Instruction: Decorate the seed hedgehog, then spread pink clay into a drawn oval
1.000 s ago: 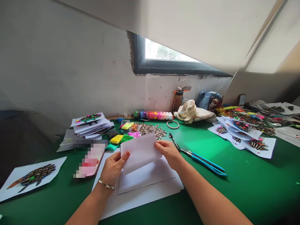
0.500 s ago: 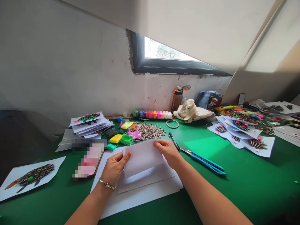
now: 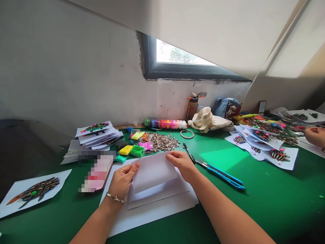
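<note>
Landmark: sheet [image 3: 154, 173], raised and tilted above white papers [image 3: 149, 217] on the green bench [image 3: 254, 210]. Left hand [image 3: 124, 179]: grip closed, thumb on the sheet's left edge. Right hand [image 3: 183, 165]: grip closed on its upper right corner. Beyond the sheet: seeds [image 3: 164, 142], clay packets [image 3: 126, 150]. Right of it: pen [image 3: 189, 153], blue cutter [image 3: 223, 177]. Left of it: phone [image 3: 98, 176], partly pixelated. Far right of it: another person's hand [image 3: 315, 136].
</note>
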`<state>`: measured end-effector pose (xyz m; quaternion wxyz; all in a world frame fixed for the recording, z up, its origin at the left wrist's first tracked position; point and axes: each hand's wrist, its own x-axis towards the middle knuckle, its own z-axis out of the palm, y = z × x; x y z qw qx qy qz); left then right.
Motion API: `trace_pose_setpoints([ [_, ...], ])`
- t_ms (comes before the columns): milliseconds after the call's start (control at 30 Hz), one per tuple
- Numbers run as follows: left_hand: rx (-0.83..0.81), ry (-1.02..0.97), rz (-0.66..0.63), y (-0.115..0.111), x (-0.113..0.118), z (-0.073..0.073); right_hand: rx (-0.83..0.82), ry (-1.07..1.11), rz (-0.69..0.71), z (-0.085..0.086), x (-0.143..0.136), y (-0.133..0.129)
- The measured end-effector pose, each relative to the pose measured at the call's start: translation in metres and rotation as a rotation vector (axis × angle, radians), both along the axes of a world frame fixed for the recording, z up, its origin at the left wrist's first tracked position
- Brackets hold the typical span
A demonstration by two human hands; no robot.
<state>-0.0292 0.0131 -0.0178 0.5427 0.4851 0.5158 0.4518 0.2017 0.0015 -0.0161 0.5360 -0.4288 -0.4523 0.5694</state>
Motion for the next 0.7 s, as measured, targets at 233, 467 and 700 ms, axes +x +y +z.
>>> trace_pose_setpoints([
  [233, 0.032, 0.032, 0.0, -0.002, 0.003, 0.004, 0.02, -0.011, -0.052, -0.005, 0.002, 0.003],
  [467, 0.0, -0.028, 0.082, -0.004, 0.006, 0.012, 0.032, -0.029, -0.052, -0.006, 0.004, 0.004],
  [700, -0.027, -0.121, 0.138, -0.001, 0.006, 0.012, 0.037, -0.043, -0.036, -0.007, 0.003, 0.004],
])
